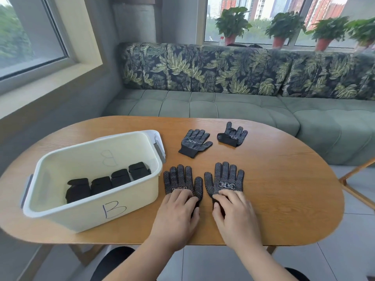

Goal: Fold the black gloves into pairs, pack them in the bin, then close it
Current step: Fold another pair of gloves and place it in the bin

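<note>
Two black dotted gloves lie flat side by side near the table's front, fingers pointing away from me. My left hand [178,209] rests on the cuff end of the left glove [180,179]. My right hand [235,211] rests on the cuff end of the right glove [225,177]; both hands lie fairly flat. Farther back lie another flat glove [194,141] and a crumpled one [232,135]. The cream bin [95,207], marked B, stands at the left without its lid on and holds several folded black glove bundles [109,182].
A white lid [159,144] with grey clips leans behind the bin's right end. The oval wooden table [284,195] has bare surface on its right side. A green sofa runs behind it, and a wooden chair frame [357,183] stands at the right.
</note>
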